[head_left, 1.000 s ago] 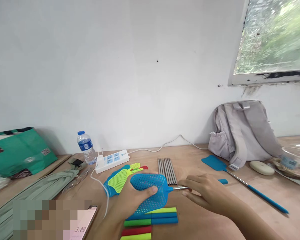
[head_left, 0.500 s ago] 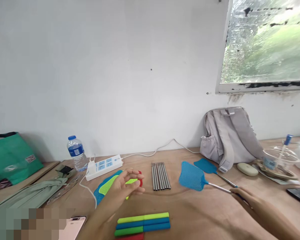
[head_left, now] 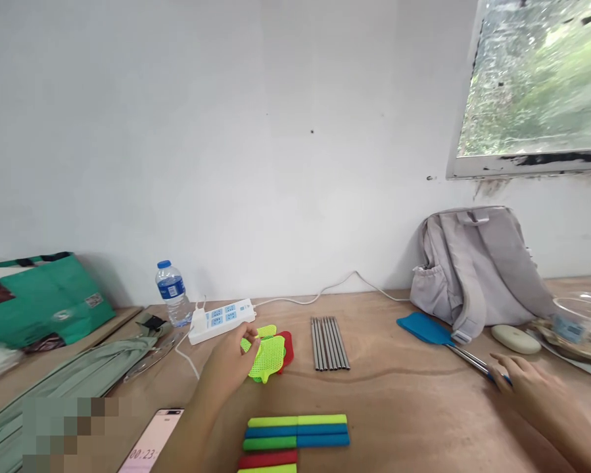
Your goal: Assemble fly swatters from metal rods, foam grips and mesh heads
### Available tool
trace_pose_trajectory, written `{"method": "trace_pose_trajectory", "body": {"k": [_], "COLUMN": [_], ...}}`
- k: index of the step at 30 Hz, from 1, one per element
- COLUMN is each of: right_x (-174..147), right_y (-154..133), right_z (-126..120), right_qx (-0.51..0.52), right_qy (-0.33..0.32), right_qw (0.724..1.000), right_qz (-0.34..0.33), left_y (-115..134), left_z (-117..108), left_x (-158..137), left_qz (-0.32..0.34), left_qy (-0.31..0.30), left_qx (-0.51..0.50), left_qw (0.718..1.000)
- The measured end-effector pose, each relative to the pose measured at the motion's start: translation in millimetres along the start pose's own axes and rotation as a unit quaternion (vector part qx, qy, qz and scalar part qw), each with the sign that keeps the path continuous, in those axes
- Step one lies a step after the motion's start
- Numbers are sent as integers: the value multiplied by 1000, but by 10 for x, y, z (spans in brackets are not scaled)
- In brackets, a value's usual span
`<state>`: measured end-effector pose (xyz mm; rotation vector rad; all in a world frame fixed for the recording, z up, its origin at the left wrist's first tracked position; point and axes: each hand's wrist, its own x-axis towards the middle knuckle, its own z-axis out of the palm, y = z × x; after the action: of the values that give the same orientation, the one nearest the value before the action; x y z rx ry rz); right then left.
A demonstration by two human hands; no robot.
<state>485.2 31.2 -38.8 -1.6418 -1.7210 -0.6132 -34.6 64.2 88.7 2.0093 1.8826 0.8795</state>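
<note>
My left hand [head_left: 231, 358] is closed in a pinch at the edge of a yellow-green mesh fly swatter head [head_left: 269, 355]. Beside and beneath it are another yellow-green head [head_left: 266, 330], a bit of green and a red head [head_left: 288, 348]. On the right, my right hand [head_left: 532, 387] has its fingers around the blue handle of a blue fly swatter [head_left: 423, 327] lying on the table. Two metal rods show there side by side, so a second swatter seems stacked with it. Several thin metal rods [head_left: 329, 343] lie in a row between my hands.
Coloured handle tubes [head_left: 295, 432] lie in rows at the near edge. A power strip [head_left: 223, 320], water bottle [head_left: 173, 294] and phone [head_left: 152, 440] are on the left. A grey backpack [head_left: 472, 263], a pale oval case [head_left: 515, 339] and a plastic cup [head_left: 568, 325] stand right.
My right hand has lowered the blue fly swatter onto the other blue one. My left hand, formerly open above the mesh heads, now pinches a yellow-green one. The view has turned left.
</note>
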Motion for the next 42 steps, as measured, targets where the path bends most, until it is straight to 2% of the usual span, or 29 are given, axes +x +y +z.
{"method": "trace_pose_trajectory", "body": {"k": [2, 4, 6, 8, 11, 14, 17, 21, 30, 36, 42], "right_x": [4, -12, -43, -58, 16, 195, 374, 477, 461, 435, 422], "right_y": [-342, -785, -1236, -1609, -1967, -2155, -2254, -2281, -2247, -2170, -2058], "right_z": [6, 23, 70, 149, 315, 500, 651, 755, 706, 763, 881], "right_qx": [5, 78, 141, 199, 242, 286, 310, 295, 241, 266, 351], "right_qy": [-27, -63, -125, -203, -243, -243, -245, -273, -292, -303, -256], "right_qw": [999, 992, 979, 954, 937, 925, 917, 913, 921, 915, 899], "right_qz": [-44, -82, -79, -97, -74, -60, -58, -74, -90, -20, 54], "left_y": [-136, -239, -289, -299, -306, -359, -419, -438, -338, -222, -191], "left_z": [89, 184, 265, 325, 391, 449, 499, 537, 557, 526, 545], "left_x": [52, 78, 75, 50, 10, -2, 2, 1, 10, 0, -6], "left_qz": [8, 8, 6, 4, 12, 40, 67, 82, 143, 185, 232], "left_qy": [-30, -79, -121, -142, -161, -190, -198, -176, -177, -163, -129], "left_qx": [67, 109, 140, 166, 188, 186, 177, 176, 195, 214, 198], "left_qw": [997, 991, 983, 976, 969, 963, 962, 965, 954, 945, 943]}}
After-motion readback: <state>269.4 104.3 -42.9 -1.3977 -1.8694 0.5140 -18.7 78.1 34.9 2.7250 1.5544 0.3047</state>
